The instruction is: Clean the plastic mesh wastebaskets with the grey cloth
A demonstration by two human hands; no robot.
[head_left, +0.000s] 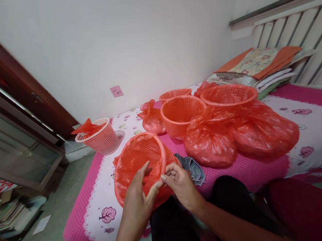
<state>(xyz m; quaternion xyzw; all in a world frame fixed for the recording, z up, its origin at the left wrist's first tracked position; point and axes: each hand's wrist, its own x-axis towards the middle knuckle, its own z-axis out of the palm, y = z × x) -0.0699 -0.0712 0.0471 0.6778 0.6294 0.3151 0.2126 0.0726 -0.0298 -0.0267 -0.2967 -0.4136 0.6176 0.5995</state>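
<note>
A plastic basket lined with a red plastic bag (126, 177) leans toward me at the bed's front edge; its round rim (163, 154) faces up and left. My left hand (140, 195) is over the opening, fingers and thumb spread apart, with the thumb tip at the rim beside my right fingertips. Pinched at the rim's near right side, the fingers of my right hand (182, 183) hold the bag's edge. Part of the bag hangs outside the basket. Folded denim (193, 169) lies just right of it.
Behind stand a pink basket with a red bag (102, 140), a lined basket (181, 112) and another basket (229, 95). Stuffed red bags (209, 146) sit at right. Folded textiles (258, 64) are piled near the radiator (308, 40). My legs are below the bed edge.
</note>
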